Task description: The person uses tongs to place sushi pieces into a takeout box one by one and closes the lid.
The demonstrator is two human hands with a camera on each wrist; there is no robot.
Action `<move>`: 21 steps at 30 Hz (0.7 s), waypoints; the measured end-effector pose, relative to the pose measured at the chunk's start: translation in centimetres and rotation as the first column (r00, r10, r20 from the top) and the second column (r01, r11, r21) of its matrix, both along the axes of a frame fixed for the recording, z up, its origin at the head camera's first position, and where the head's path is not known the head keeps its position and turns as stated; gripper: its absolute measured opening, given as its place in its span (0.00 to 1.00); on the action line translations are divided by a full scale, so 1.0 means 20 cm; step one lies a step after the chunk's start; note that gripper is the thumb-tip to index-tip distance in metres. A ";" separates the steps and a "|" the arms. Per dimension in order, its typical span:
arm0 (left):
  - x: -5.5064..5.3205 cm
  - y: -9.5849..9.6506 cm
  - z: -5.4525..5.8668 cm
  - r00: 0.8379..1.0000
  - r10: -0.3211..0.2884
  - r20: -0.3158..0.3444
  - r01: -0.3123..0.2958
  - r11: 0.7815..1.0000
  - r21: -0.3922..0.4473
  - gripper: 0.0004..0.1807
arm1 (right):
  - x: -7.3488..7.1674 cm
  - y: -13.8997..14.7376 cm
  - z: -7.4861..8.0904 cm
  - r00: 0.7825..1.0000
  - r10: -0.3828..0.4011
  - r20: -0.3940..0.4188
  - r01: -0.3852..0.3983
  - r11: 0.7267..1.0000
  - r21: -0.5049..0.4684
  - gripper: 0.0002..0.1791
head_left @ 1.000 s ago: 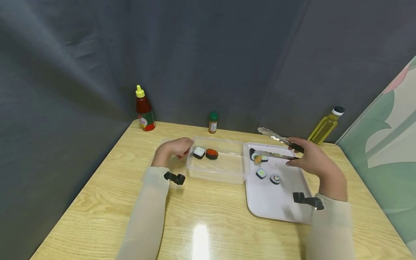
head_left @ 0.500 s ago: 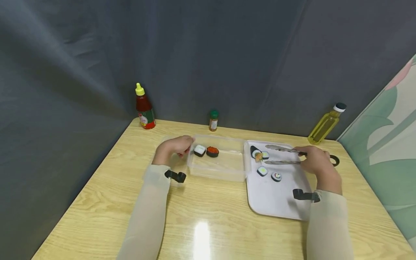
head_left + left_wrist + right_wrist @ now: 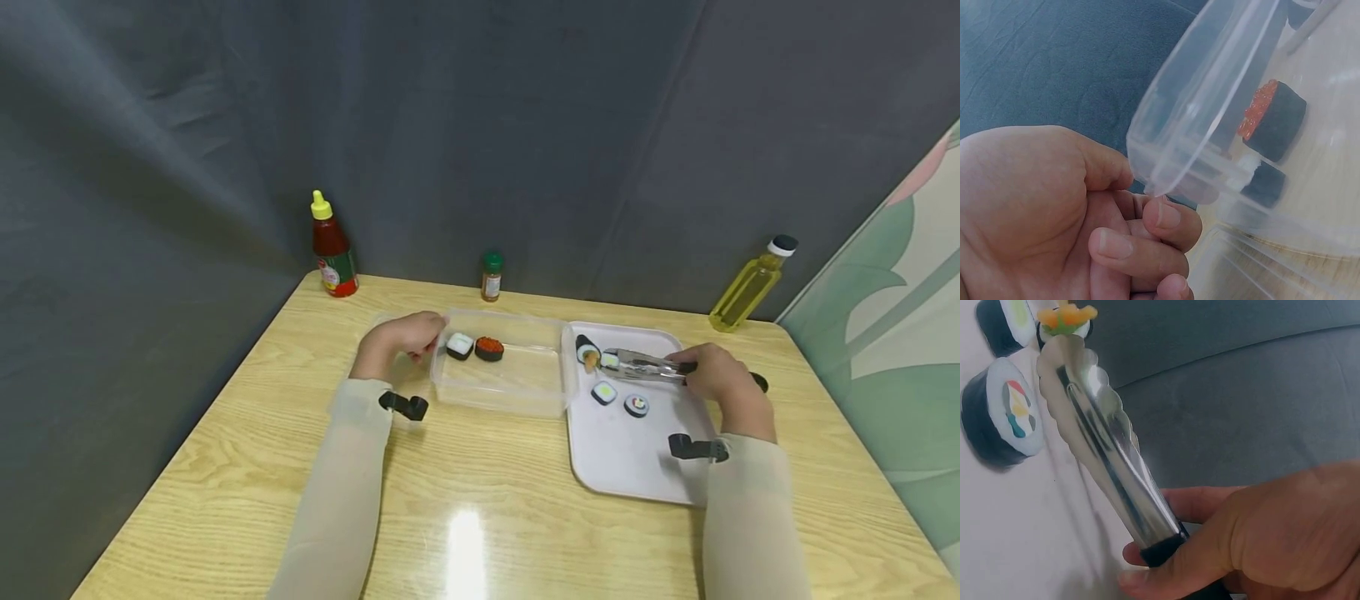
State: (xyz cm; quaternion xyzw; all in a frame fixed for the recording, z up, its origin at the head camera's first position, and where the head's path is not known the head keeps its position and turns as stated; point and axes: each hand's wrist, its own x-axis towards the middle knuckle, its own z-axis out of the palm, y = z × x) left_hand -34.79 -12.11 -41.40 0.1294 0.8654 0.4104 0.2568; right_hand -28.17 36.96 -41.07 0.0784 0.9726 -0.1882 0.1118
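Note:
My left hand (image 3: pixel 405 335) pinches the left rim of a clear plastic container (image 3: pixel 498 398), thumb and fingers at its corner in the left wrist view. Inside sit a white-topped sushi piece (image 3: pixel 460 347) and a red roe sushi (image 3: pixel 489 350). My right hand (image 3: pixel 720 373) grips metal tongs (image 3: pixel 647 365) by their black handles, low over a pale tray (image 3: pixel 626 467). The tongs' tips are drawn together at a sushi roll piece (image 3: pixel 610 359), partly covered by them. Beside it lie a cone-shaped hand roll (image 3: pixel 588 348), a green-centred roll (image 3: pixel 603 392) and a round roll (image 3: pixel 637 406).
At the table's back edge stand a red sauce bottle (image 3: pixel 334 250) with a yellow cap, a small green-capped spice jar (image 3: pixel 491 278) and an oil bottle (image 3: pixel 750 287). A clear plastic sheet or lid (image 3: pixel 409 385) lies under my left wrist. A dark curtain (image 3: pixel 480 150) hangs behind.
The right hand has lowered the tongs to the tray, and their arms, spread apart earlier, have come together at the roll piece by the hand roll. The left hand has stayed at the container.

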 end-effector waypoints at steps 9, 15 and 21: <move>0.01 0.00 0.01 1.000 -0.002 0.002 0.002 1.000 -0.003 0.29 | 0.01 0.02 0.03 0.997 0.070 0.033 -0.067 0.994 -0.081 0.33; 0.01 0.00 0.01 1.000 -0.005 0.005 0.005 1.000 0.009 0.29 | 0.03 0.06 0.05 0.985 0.159 -0.067 -0.165 0.981 -0.106 0.36; 0.00 0.00 0.01 1.000 -0.008 0.007 0.008 1.000 0.010 0.29 | 0.04 0.04 0.12 0.929 0.315 -0.194 -0.345 0.928 -0.144 0.35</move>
